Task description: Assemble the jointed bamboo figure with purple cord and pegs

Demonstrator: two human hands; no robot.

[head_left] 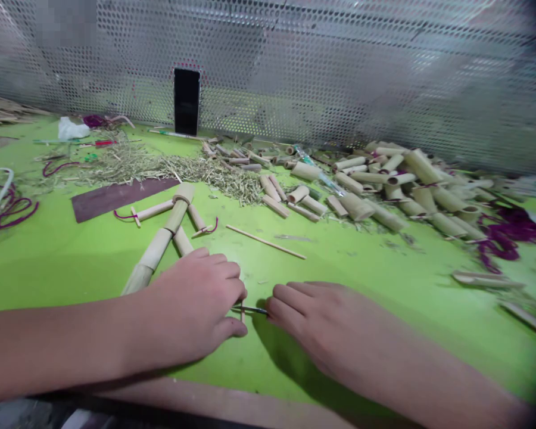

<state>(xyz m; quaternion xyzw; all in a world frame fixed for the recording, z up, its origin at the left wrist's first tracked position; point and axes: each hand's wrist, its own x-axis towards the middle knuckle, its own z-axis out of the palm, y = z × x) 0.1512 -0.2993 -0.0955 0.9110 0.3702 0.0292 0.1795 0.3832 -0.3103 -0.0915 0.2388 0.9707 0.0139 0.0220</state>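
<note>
My left hand (192,310) rests on the green tabletop (339,268), its fingertips curled around a small pale stick (242,312). Whether it grips that stick is hidden. My right hand (312,319) pinches the end of a thin dark metal tool (252,310), whose far end reaches my left fingers. Behind my left hand lies a jointed bamboo assembly (161,241), its lower end close to my wrist. A loose thin bamboo stick (265,241) lies beyond the gap between my hands.
A large heap of cut bamboo tubes (384,190) fills the right side, with purple cord (513,235) beside it and more cord (9,214) at left. Straw shavings (174,170), a dark board (125,198) and an upright phone (187,101) lie ahead, before a perforated metal wall (339,59).
</note>
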